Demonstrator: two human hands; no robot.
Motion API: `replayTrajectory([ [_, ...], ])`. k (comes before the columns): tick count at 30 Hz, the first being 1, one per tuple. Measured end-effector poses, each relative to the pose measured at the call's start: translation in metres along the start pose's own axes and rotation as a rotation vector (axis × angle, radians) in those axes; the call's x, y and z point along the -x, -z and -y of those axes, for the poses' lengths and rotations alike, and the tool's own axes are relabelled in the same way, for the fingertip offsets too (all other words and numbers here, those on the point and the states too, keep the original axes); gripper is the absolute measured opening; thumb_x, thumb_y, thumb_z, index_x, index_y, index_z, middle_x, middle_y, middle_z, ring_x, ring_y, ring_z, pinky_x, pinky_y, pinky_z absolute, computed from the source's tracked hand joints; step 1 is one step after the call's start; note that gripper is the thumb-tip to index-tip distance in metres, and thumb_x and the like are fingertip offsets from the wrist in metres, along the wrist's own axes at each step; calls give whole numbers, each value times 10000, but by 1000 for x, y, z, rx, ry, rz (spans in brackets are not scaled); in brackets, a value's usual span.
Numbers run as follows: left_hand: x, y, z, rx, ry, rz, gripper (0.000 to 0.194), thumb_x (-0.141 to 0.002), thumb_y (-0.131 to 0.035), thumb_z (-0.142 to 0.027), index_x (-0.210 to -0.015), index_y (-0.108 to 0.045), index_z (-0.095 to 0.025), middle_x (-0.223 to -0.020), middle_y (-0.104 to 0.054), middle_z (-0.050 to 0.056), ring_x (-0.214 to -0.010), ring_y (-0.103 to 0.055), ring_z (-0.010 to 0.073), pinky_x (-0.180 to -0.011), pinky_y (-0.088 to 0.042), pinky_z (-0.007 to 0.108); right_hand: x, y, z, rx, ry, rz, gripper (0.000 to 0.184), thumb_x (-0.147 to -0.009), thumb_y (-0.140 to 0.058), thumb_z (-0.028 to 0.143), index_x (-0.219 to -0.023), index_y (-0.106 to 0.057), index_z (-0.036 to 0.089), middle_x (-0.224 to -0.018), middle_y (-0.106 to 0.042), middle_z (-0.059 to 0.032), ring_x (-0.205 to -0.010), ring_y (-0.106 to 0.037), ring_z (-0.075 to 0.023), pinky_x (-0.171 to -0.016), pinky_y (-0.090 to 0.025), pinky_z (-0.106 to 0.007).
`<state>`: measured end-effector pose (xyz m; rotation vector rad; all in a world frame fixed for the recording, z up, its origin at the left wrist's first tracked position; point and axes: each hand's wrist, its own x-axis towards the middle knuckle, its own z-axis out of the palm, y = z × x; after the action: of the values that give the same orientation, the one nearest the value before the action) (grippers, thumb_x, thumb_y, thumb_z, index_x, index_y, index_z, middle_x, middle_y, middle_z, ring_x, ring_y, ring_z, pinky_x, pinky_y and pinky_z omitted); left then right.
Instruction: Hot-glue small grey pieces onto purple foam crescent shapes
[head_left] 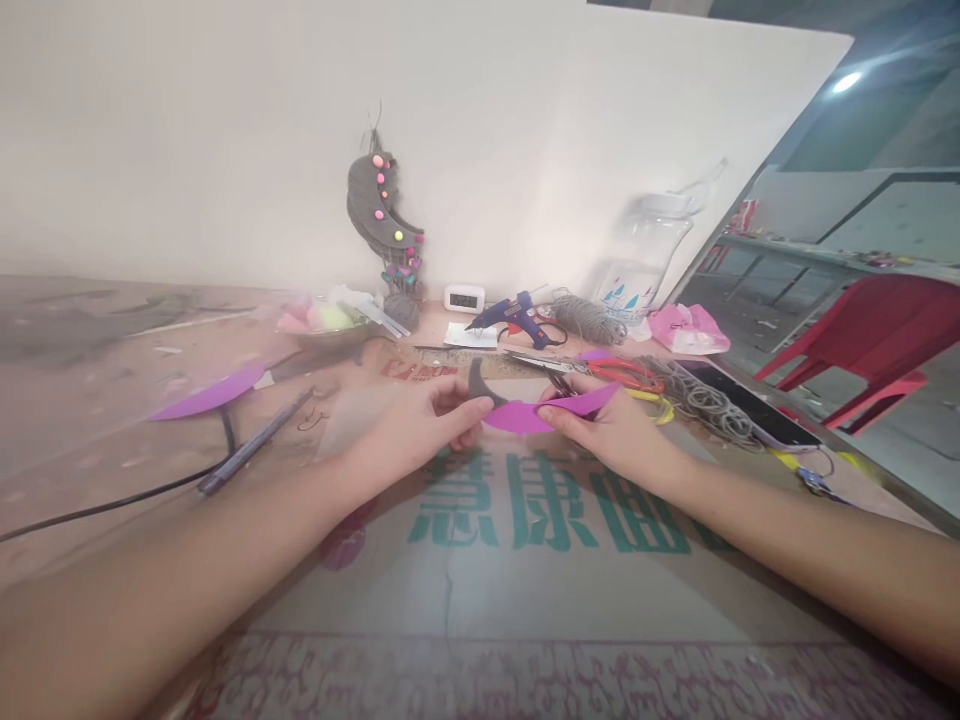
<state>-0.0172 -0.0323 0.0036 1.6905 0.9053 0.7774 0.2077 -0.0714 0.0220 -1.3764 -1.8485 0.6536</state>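
Note:
Between my two hands is a thin purple sheet (514,417), felt or foam by its look, above a printed sheet on the table. My left hand (442,415) is closed, pinching a dark grey curved piece (480,380) together with the purple sheet's left end. My right hand (592,415) pinches the sheet's right part between thumb and fingers. A dark metal tool (559,381), which looks like small scissors, shows behind the right thumb; whether that hand grips it is unclear. Orange-handled scissors (622,373) lie just beyond.
A blue glue gun (521,318), a white clock (464,298), grey cord (589,317) and a clear jug (645,255) stand along the back. A phone (750,405) lies right. Left are a pen (255,442) and another purple piece (210,392). A grey crescent ornament (371,205) hangs behind.

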Motion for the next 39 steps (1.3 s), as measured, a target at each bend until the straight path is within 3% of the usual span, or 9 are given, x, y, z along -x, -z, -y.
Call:
replayTrajectory([
  [3, 0, 1, -1, -27, 25, -9, 211, -827, -548, -377, -775, -564, -173, -666, -601, -9, -617, -546, 121, -619, -445, 245, -2, 0, -3, -25, 17, 40, 203, -815, -601, 374, -817, -583, 172, -694, -554, 18, -576, -479, -113, -535, -372, -247],
  [7, 0, 3, -4, 46, 48, 29, 146, -810, -479, -219, -888, -590, -166, -738, -633, 11, -674, -579, 132, -651, -460, 250, -1, 0, -3, -70, -36, 14, 201, -833, -581, 378, -822, -541, 182, -587, -452, 63, -471, -372, -83, -476, -306, -235],
  [13, 1, 3, 0, -69, -31, 58, 260, -858, -503, -409, -779, -578, -173, -711, -617, -2, -656, -551, 126, -657, -450, 253, 0, 1, -3, -74, -4, 53, 213, -829, -589, 382, -821, -553, 173, -586, -453, 61, -475, -395, -84, -476, -304, -235],
  [19, 0, 3, -1, -41, -5, 112, 154, -826, -468, -225, -860, -612, -183, -743, -625, -6, -684, -565, 122, -666, -459, 238, -1, 0, -6, -127, -46, 26, 237, -827, -585, 407, -817, -547, 173, -509, -351, 91, -424, -291, -68, -445, -247, -233],
  [24, 0, 2, -1, -71, -34, 72, 200, -844, -508, -341, -753, -588, -182, -699, -617, -12, -646, -553, 119, -636, -445, 234, -1, 0, -5, -137, -58, 50, 244, -819, -595, 412, -825, -539, 175, -495, -372, 89, -420, -312, -70, -431, -230, -229],
  [30, 0, 2, -1, 20, 34, 86, 145, -815, -479, -212, -863, -610, -172, -775, -645, 8, -689, -565, 120, -653, -448, 238, -2, 1, -6, -232, -122, 51, 261, -837, -592, 429, -846, -513, 181, -478, -331, 102, -418, -276, -62, -414, -212, -215],
  [35, -1, 2, 3, -24, -28, 79, 213, -852, -533, -376, -775, -554, -179, -702, -615, -11, -646, -541, 111, -644, -439, 238, -1, -1, -10, -270, -111, 71, 299, -825, -618, 465, -870, -532, 182, -504, -343, 91, -427, -278, -65, -421, -200, -221],
  [37, -1, 2, 4, -19, -16, 67, 228, -854, -536, -390, -762, -528, -182, -688, -610, -17, -634, -542, 108, -636, -440, 237, -3, 1, -16, -343, -58, 20, 337, -840, -583, 512, -939, -555, 190, -556, -370, 71, -458, -313, -81, -440, -235, -230],
  [39, -2, 2, 5, -20, 2, 51, 224, -861, -524, -387, -769, -520, -183, -689, -613, -18, -635, -547, 110, -633, -444, 237, -10, 5, -23, -434, 21, -109, 378, -882, -494, 547, -994, -577, 196, -610, -375, 47, -504, -342, -102, -468, -280, -245],
])
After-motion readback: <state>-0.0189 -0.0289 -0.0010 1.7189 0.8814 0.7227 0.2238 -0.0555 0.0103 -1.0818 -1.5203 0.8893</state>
